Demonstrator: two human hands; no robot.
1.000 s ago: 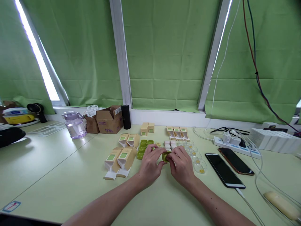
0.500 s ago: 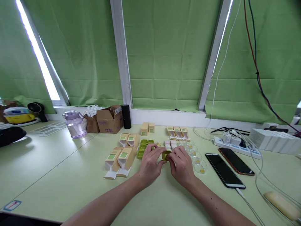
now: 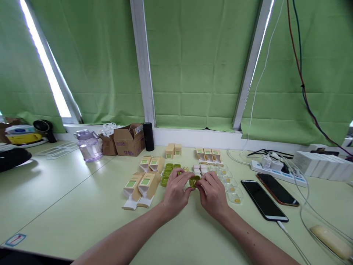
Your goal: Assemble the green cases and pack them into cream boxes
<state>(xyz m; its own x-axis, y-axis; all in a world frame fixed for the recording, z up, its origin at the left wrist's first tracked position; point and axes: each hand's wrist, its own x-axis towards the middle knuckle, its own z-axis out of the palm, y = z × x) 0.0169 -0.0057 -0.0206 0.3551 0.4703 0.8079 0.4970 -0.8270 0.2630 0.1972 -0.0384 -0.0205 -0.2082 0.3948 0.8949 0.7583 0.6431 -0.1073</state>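
Between my two hands is a small green container (image 3: 194,181), tilted so that its hollow inside faces me. My left hand (image 3: 176,191) pinches its left side between thumb and fingers. At its right edge are the closed fingertips of my right hand (image 3: 213,193), with the thumb near the inside; whether they also hold a small part cannot be made out. Several more green containers (image 3: 165,180) stand just left of my left hand, partly covered by it. Behind my hands are small white-pink blocks (image 3: 196,167) and tiny yellowish pieces (image 3: 185,169).
Opened cream cartons (image 3: 148,183) lie at left, more cartons (image 3: 209,156) behind. Clear plastic domes (image 3: 235,195) line the right side. Further right are phones (image 3: 264,200), a power strip (image 3: 278,172) and loose cables. A cardboard box (image 3: 128,140) and purple jug (image 3: 88,146) stand back left.
Both hands stay in nearly the same place around the green container. The container seems turned very slightly, its inside showing a little more; the view has shifted a trifle.
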